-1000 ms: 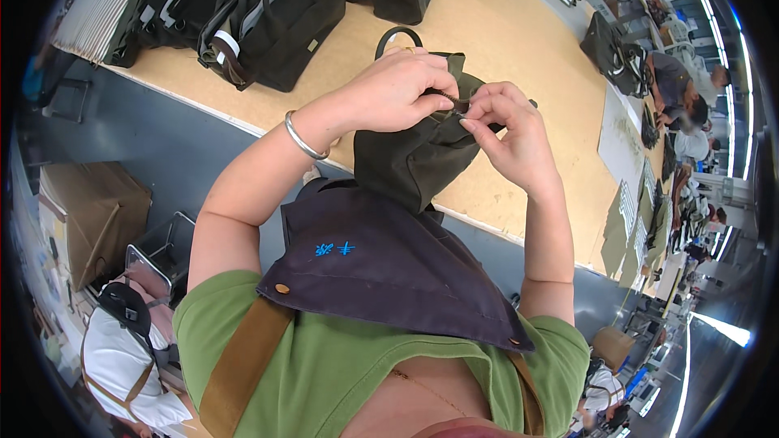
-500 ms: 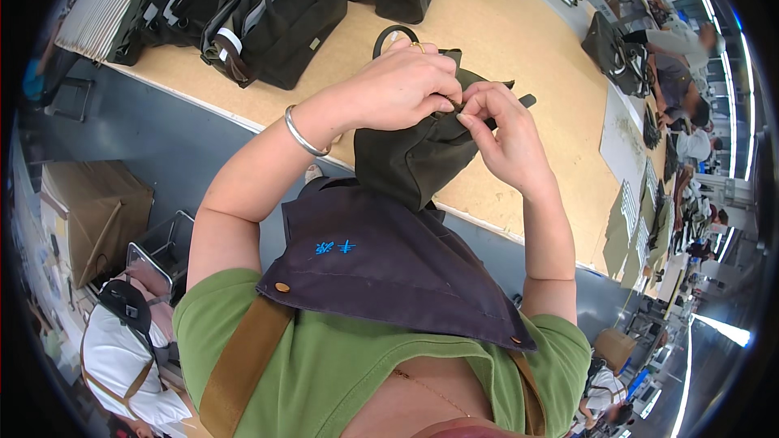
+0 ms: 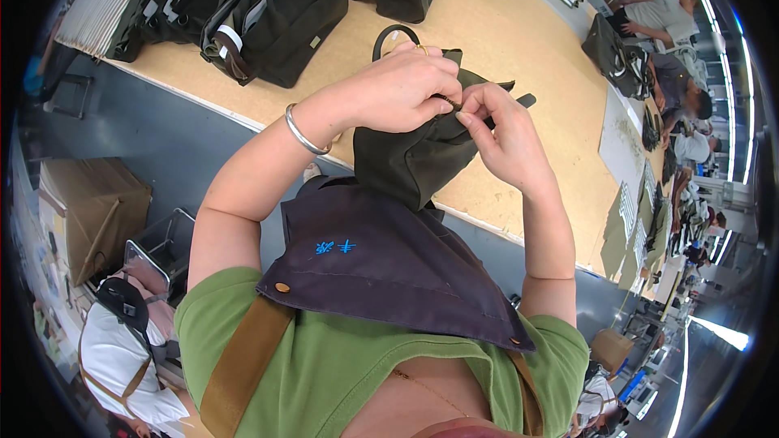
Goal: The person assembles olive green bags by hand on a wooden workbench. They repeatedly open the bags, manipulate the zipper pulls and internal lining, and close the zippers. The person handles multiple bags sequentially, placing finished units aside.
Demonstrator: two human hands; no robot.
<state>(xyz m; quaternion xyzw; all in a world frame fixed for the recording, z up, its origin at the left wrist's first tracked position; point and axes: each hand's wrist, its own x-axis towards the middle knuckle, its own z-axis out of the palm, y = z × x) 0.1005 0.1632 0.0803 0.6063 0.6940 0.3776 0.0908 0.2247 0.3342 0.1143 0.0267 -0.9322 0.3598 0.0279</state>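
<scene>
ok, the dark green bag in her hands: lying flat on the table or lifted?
Lifted. Left hand and right hand pinch the dark green bag by its top; its body hangs crumpled above the table edge.

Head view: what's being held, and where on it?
Both hands, left hand and right hand, pinch the top edge of a dark green bag.

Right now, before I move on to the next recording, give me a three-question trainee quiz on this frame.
1. True or false: both hands grip the dark green bag at its top edge.
2. Which wrist wears the silver bangle? A) left B) right C) neither
3. Fill in: finished dark bags stand in a row on the ____ worktable.

Key: 1 true, the left hand and right hand meet there. 2 A. 3 wooden.
</scene>
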